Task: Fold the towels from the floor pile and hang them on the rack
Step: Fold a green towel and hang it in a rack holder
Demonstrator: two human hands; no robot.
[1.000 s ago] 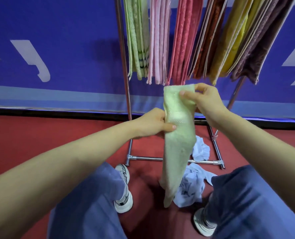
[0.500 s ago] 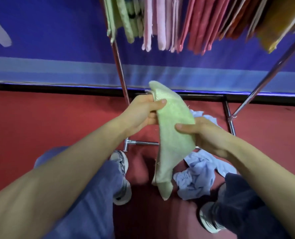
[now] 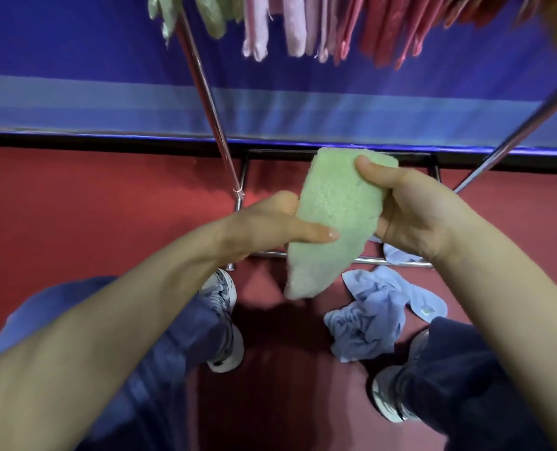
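A light green towel [image 3: 332, 219], folded into a short thick bundle, is held up between both hands at the centre of the head view. My left hand [image 3: 270, 226] grips its lower left edge with the thumb laid across the front. My right hand [image 3: 410, 209] grips the upper right side, thumb on top. Its lower tip hangs free above the red floor. A crumpled pale blue towel [image 3: 371, 317] lies on the floor just below, by the rack's foot bar. The metal rack [image 3: 205, 92] stands in front, with green, pink and red towels [image 3: 303, 24] hanging from above.
A blue wall panel [image 3: 75, 76] runs behind the rack, with a black strip at its base. The rack's chrome base frame [image 3: 361, 260] sits on the red floor [image 3: 91, 206]. My two shoes [image 3: 225, 320] stand either side of the blue towel.
The green towel went from hanging long to a shorter folded bundle. My right hand slid down and now grips the top again; the view tilted downward, showing less of the hung towels.
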